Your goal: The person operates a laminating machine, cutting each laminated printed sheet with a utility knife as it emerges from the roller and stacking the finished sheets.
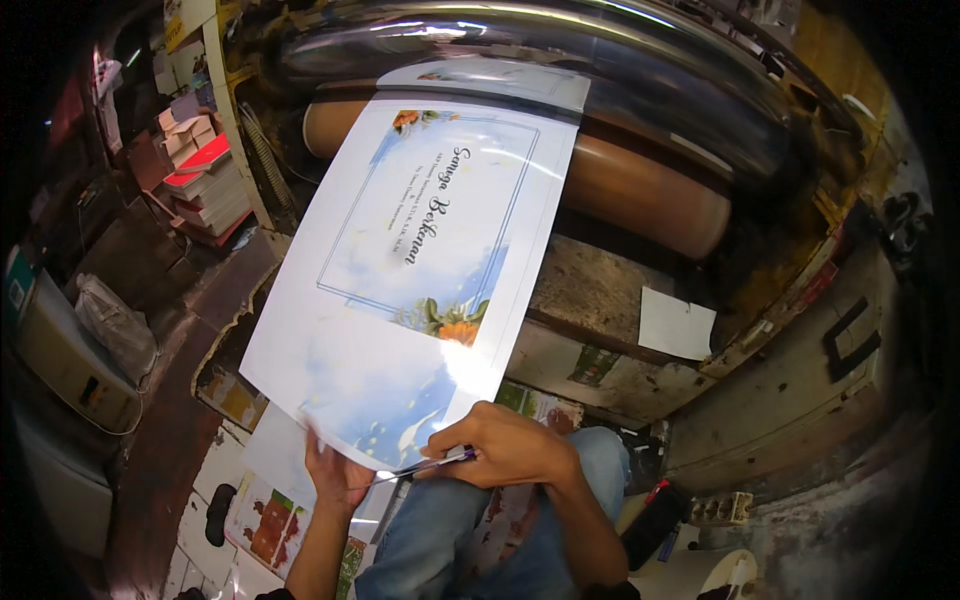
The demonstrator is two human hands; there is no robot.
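A long glossy printed sheet [410,230] with a blue border and orange flowers hangs from the rollers down toward my lap. My right hand [510,447] is closed round a slim purple tool with a shiny tip [455,457], at the sheet's lower right edge. The tool's tip points left along the bottom edge; its exact kind is unclear. My left hand [338,475] is beside the lower left edge, palm up, fingers stretched out and apart. Its fingertips are slightly blurred and meet or nearly meet the sheet's edge.
Large shiny metal rollers [560,60] and a brown roller [660,190] cross the machine ahead. A white paper piece [677,323] lies on the ledge at right. Stacked red-and-white blocks [205,185] stand far left. A black holder [655,525] is beside my right knee.
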